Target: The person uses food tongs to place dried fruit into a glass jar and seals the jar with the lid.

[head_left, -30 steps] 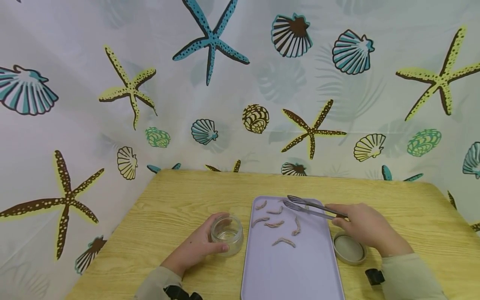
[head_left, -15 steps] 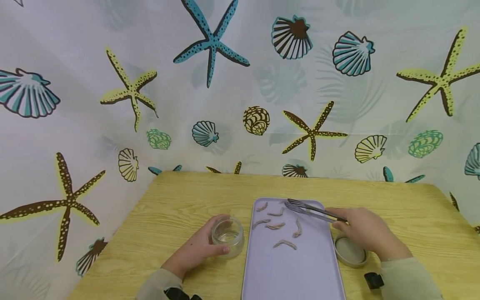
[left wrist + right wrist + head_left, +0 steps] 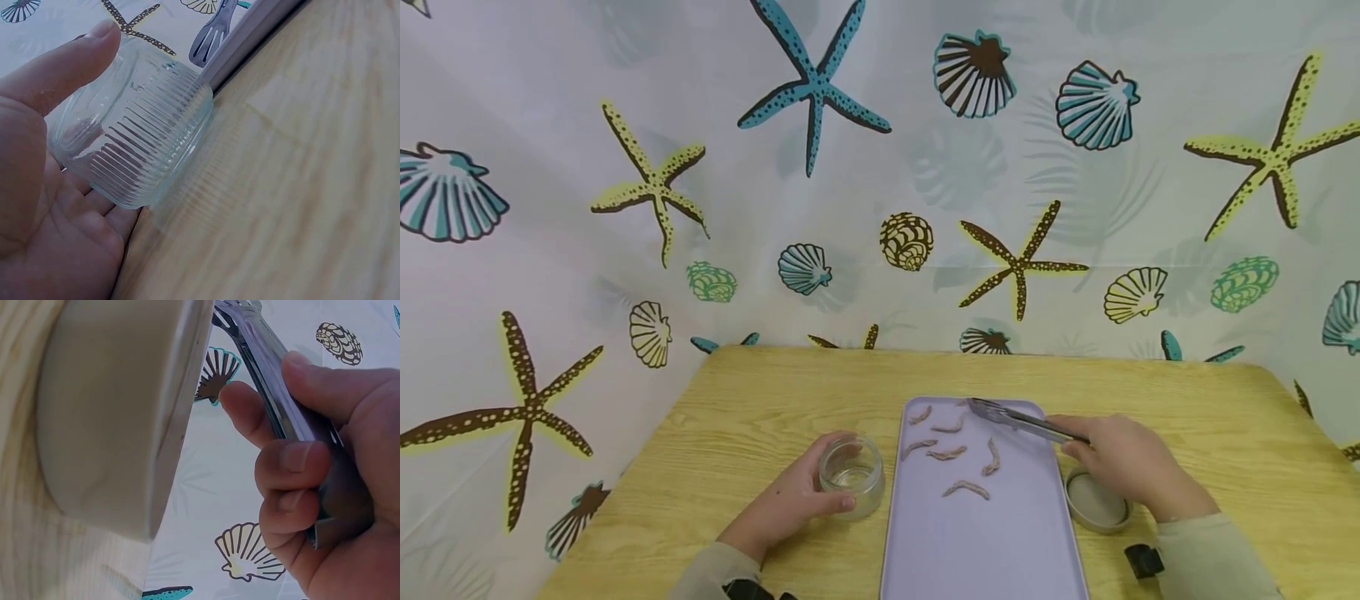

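Note:
A clear glass jar (image 3: 859, 492) with ribbed sides stands on the table left of the tray, its mouth uncovered. My left hand (image 3: 793, 500) is wrapped round it, thumb on the near side. In the left wrist view the jar (image 3: 150, 125) looks see-through, with nothing visible inside. My right hand (image 3: 1127, 462) grips metal tongs (image 3: 1026, 421), whose slotted tips are close together over the tray's far edge. Whether the tips pinch a piece there is too small to tell. Several thin, brownish, dried-looking strips (image 3: 967, 488) lie on the lilac tray (image 3: 985, 554).
A round lid (image 3: 1099, 500), hollow side up, lies right of the tray, beneath my right hand. The wood-grain table (image 3: 790, 383) ends at a white curtain (image 3: 865, 183) printed with starfish and shells.
The tongs' arms have come together from spread apart, near the tray's far edge. A strip by the tray's far right is no longer seen. The left hand and jar keep their place.

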Action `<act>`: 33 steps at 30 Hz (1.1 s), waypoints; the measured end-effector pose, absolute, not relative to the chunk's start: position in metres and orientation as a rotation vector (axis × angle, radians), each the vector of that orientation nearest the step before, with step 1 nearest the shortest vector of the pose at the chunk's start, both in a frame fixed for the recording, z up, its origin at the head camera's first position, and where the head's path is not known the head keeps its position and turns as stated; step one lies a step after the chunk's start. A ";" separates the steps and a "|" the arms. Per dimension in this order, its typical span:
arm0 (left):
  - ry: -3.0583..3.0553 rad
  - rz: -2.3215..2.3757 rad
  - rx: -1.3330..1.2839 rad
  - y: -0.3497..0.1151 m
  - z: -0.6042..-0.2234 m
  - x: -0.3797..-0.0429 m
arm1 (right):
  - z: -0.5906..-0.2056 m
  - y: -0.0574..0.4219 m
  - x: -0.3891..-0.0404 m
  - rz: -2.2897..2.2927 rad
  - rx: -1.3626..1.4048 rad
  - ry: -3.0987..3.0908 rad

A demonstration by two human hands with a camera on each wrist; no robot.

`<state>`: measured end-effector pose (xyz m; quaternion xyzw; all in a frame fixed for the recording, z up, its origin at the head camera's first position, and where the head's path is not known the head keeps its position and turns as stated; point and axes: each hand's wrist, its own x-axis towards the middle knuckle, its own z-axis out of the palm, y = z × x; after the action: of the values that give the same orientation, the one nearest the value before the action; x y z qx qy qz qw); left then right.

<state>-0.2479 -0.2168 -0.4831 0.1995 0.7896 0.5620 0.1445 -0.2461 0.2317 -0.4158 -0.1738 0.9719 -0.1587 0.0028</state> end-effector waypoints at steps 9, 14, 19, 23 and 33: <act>2.295 1.605 0.577 -0.217 -0.484 -0.248 | -0.413 0.234 -0.244 -0.489 -0.563 3.062; 2.285 1.612 0.571 -0.217 -0.484 -0.249 | -0.412 0.235 -0.244 -0.495 -0.553 3.075; 2.278 1.621 0.581 -0.217 -0.485 -0.249 | -0.411 0.235 -0.244 -0.496 -0.564 3.079; 2.273 1.628 0.579 -0.218 -0.485 -0.249 | -0.409 0.233 -0.243 -0.511 -0.577 3.077; 2.269 1.627 0.578 -0.217 -0.484 -0.249 | -0.400 0.229 -0.236 -0.597 -0.645 3.010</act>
<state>-0.2493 -0.2173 -0.4838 0.2008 0.7874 0.5646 0.1447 -0.2363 0.2287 -0.4005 -0.2058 0.9599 -0.1905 0.0029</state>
